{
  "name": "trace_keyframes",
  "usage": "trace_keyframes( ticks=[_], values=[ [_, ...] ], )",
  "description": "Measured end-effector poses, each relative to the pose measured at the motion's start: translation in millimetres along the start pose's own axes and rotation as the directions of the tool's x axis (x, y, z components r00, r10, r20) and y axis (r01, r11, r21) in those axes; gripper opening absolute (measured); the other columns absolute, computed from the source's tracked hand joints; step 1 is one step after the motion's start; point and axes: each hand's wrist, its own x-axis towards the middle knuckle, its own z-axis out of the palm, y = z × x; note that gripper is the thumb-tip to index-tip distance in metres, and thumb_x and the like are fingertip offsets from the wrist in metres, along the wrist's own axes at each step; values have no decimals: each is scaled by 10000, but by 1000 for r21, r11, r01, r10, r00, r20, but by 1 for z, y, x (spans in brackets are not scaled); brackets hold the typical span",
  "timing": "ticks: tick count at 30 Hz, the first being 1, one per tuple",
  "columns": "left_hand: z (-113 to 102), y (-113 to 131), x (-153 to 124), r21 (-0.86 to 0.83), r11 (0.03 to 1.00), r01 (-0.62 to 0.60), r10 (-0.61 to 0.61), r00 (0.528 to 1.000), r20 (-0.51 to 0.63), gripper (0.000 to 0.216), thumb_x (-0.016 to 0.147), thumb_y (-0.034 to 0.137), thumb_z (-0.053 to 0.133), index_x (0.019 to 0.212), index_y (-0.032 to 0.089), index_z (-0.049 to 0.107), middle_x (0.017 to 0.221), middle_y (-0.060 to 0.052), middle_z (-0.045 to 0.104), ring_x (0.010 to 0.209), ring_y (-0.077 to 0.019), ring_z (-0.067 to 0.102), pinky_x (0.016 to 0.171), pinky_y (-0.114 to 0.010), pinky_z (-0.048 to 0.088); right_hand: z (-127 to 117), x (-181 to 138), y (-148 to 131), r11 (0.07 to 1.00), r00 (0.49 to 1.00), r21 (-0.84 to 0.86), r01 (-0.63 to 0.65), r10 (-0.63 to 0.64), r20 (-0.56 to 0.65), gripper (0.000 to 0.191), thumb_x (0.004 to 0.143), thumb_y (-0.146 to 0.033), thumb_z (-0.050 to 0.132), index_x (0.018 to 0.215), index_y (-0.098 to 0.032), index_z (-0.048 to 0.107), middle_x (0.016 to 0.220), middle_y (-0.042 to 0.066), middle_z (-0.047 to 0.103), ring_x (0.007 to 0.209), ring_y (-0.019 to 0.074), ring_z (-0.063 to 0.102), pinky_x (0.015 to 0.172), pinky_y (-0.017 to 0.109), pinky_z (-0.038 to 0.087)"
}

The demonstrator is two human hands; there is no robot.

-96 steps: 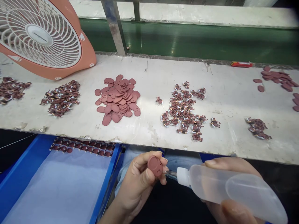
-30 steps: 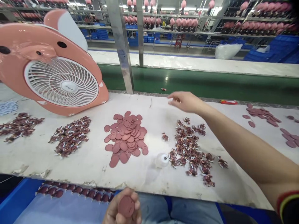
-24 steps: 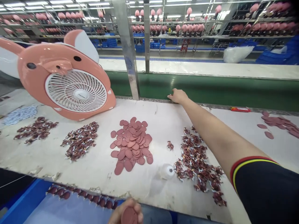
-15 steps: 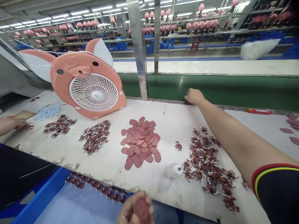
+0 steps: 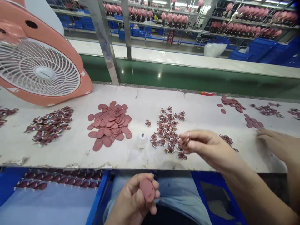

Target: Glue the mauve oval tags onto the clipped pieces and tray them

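Observation:
My left hand (image 5: 134,198) is closed around a reddish-brown oval disc (image 5: 147,189) with small holes, held up over my lap. My right hand (image 5: 208,147) pinches a small dark-red wired part (image 5: 185,141) at the right side of a loose pile of wired parts (image 5: 167,126). Left of that pile stands a small white bottle (image 5: 142,140) with a narrow dark tip. Farther left lies a heap of oval discs (image 5: 110,123), the same colour as the one in my left hand.
A pink animal-shaped fan (image 5: 82,73) stands at left, beside another heap of wired parts (image 5: 50,125). Below the table edge, a blue bin (image 5: 93,200) holds rows of discs. A co-worker's hand (image 5: 273,143) rests at right near more discs (image 5: 253,122). Behind runs a green belt (image 5: 168,75).
My right hand has come back from the table's far edge to the pile and now pinches a wired part. The disc stays in my left hand. The view has turned right.

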Motion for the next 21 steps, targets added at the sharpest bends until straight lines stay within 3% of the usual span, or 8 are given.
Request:
trace_keyframes(
  ticks=[4, 6, 12, 21],
  values=[
    [6, -12, -1, 36, 997, 70, -70, 998, -2, 316, 622, 346, 863, 873, 174, 780, 759, -50, 748, 637, -115, 673, 515, -159, 520, 27, -40, -2, 997, 978, 17, -80, 75, 195, 182, 857, -256, 716, 1034, -277, 750, 945, 22, 742, 798, 115, 696, 719, 186, 582],
    [1, -17, -3, 53, 996, 78, -80, 996, 39, 314, 643, 352, 852, 888, 171, 778, 763, -50, 733, 643, -112, 665, 522, -154, 516, 35, -48, -7, 998, 964, -15, -53, 55, 261, 211, 893, -204, 669, 1067, -306, 731, 979, -5, 738, 837, 101, 695, 742, 164, 567],
    [-10, -25, -10, 103, 994, 44, -55, 993, 105, 305, 710, 379, 800, 901, 143, 765, 690, -24, 649, 612, -84, 590, 547, -155, 510, 47, -56, -12, 953, 935, -218, 210, -131, 329, 244, 886, -145, 673, 1081, -288, 707, 935, -30, 708, 836, 74, 662, 755, 146, 516],
    [-11, -23, -16, 141, 989, 36, -53, 992, 118, 285, 712, 394, 794, 886, 169, 776, 642, -8, 632, 575, -71, 555, 543, -144, 485, 53, -56, -13, 895, 901, -321, 309, -168, 399, 248, 906, -132, 644, 1110, -264, 688, 891, -40, 687, 782, 54, 630, 726, 156, 489]
  ],
)
